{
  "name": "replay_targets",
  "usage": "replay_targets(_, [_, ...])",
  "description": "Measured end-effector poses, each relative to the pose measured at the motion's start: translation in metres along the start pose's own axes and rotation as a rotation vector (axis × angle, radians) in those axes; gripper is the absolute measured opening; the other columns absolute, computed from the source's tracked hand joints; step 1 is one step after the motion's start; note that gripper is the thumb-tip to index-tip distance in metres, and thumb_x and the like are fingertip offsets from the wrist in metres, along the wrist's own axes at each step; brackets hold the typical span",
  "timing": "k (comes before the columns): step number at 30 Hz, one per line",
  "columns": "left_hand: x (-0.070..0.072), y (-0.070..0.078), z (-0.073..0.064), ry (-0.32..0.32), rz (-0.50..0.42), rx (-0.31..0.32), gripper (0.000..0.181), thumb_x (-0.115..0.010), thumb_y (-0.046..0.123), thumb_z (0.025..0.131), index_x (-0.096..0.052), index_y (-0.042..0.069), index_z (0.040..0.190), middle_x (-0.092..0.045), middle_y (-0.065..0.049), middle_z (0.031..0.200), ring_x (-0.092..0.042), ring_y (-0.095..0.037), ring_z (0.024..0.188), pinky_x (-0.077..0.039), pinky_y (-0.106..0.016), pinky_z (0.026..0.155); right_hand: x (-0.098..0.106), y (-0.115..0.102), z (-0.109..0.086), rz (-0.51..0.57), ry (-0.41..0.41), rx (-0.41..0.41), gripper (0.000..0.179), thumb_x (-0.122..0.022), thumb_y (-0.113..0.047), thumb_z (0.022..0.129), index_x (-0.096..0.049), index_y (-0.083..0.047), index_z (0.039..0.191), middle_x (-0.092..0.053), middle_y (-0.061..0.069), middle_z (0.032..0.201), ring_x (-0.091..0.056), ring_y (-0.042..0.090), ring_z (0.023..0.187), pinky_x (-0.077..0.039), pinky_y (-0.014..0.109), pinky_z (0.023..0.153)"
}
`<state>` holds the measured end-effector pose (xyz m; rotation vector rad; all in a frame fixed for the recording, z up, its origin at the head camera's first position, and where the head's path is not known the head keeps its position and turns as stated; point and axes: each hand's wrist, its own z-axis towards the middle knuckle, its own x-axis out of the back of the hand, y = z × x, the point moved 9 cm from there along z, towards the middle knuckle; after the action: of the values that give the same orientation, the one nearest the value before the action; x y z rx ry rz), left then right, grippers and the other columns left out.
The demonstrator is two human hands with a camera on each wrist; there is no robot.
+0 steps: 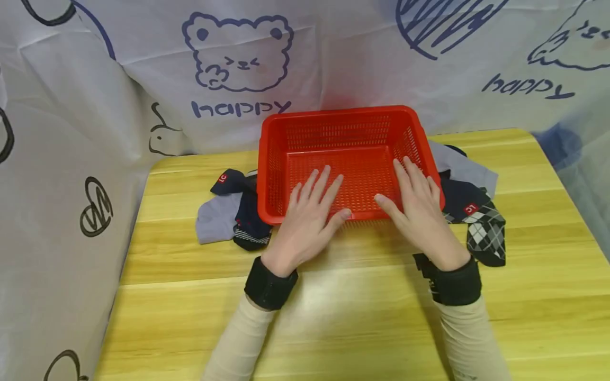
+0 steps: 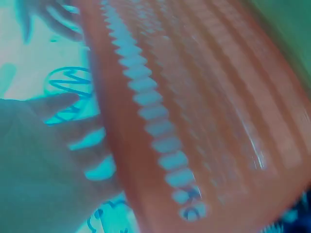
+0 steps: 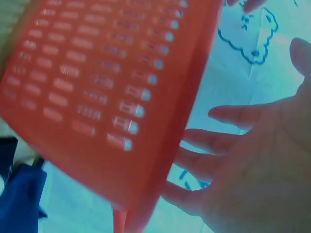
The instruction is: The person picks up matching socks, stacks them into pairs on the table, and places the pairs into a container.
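Observation:
A red plastic basket (image 1: 367, 215) with slotted walls stands at the back of the table, and no items show inside it. My left hand (image 1: 307, 225) is over its front rim, fingers straight and spread, pointing inward. Likewise spread, my right hand (image 1: 424, 217) is over the front right corner. In the left wrist view the left fingers (image 2: 82, 141) overlap the basket's rim; in the right wrist view the right fingers (image 3: 209, 145) lie right at it. Neither hand grips anything.
Left of the basket lie a lavender sock (image 1: 216, 219) and dark navy socks (image 1: 250, 211). On its right are a pale grey sock (image 1: 469, 165), a navy sock (image 1: 457, 198) with a red label and an argyle sock (image 1: 487, 241). A printed white cloth (image 1: 157, 58) hangs behind the table.

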<state>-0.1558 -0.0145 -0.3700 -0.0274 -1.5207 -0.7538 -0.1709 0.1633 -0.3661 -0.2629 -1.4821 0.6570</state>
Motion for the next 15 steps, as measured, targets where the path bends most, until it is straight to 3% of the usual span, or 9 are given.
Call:
replay_targets(3, [0.000,0.020,-0.005,-0.051,-0.143,-0.110,0.078,-0.007,0.070,0.096,-0.019,0.024,0.158,-0.007,0.000,0.168,-0.011,-0.025,0.155,-0.018,-0.057,0.121,0.013,0.008,-0.001,0.067,0.034,-0.029,0.081,-0.039,-0.061,0.098,-0.014,-0.012,0.158,-0.013,0.018,0.165,-0.014,0.042,0.151,-0.005,0.068,0.116])
replay_targets(6, [0.001,0.041,-0.010,-0.099,-0.254,-0.215,0.063,-0.028,0.056,0.102,-0.029,0.022,0.155,-0.018,0.001,0.166,-0.021,-0.020,0.153,-0.024,-0.052,0.121,0.029,0.018,-0.004,0.135,0.092,-0.050,0.075,-0.038,-0.057,0.100,-0.018,-0.013,0.158,-0.019,0.020,0.163,-0.019,0.045,0.148,-0.009,0.069,0.114])
replay_targets(8, [0.001,0.052,-0.013,-0.124,-0.275,-0.267,0.055,-0.041,0.047,0.103,-0.038,0.020,0.151,-0.032,0.001,0.161,-0.032,-0.017,0.149,-0.029,-0.046,0.120,0.041,0.030,-0.006,0.178,0.149,-0.077,0.068,-0.038,-0.052,0.102,-0.023,-0.013,0.157,-0.026,0.021,0.160,-0.026,0.047,0.145,-0.015,0.069,0.113])
replay_targets(11, [-0.004,0.063,-0.017,-0.178,-0.265,-0.305,0.048,-0.050,0.041,0.101,-0.050,0.016,0.142,-0.052,0.000,0.147,-0.047,-0.015,0.139,-0.036,-0.035,0.116,0.062,0.053,-0.011,0.224,0.288,-0.147,0.060,-0.041,-0.043,0.104,-0.034,-0.008,0.152,-0.039,0.023,0.152,-0.038,0.045,0.137,-0.027,0.064,0.110])
replay_targets(13, [-0.010,0.068,-0.018,-0.224,-0.246,-0.320,0.047,-0.050,0.043,0.101,-0.054,0.016,0.138,-0.059,0.001,0.139,-0.053,-0.014,0.132,-0.040,-0.031,0.113,0.075,0.072,-0.016,0.219,0.398,-0.218,0.052,-0.046,-0.037,0.103,-0.045,-0.005,0.145,-0.050,0.023,0.143,-0.048,0.038,0.129,-0.037,0.052,0.107])
replay_targets(15, [-0.019,0.070,-0.019,-0.270,-0.238,-0.322,0.047,-0.048,0.046,0.101,-0.056,0.016,0.136,-0.062,0.002,0.136,-0.057,-0.013,0.128,-0.044,-0.029,0.108,0.084,0.092,-0.022,0.202,0.502,-0.287,0.045,-0.051,-0.031,0.100,-0.055,-0.002,0.134,-0.061,0.020,0.130,-0.058,0.020,0.114,-0.043,0.033,0.100])
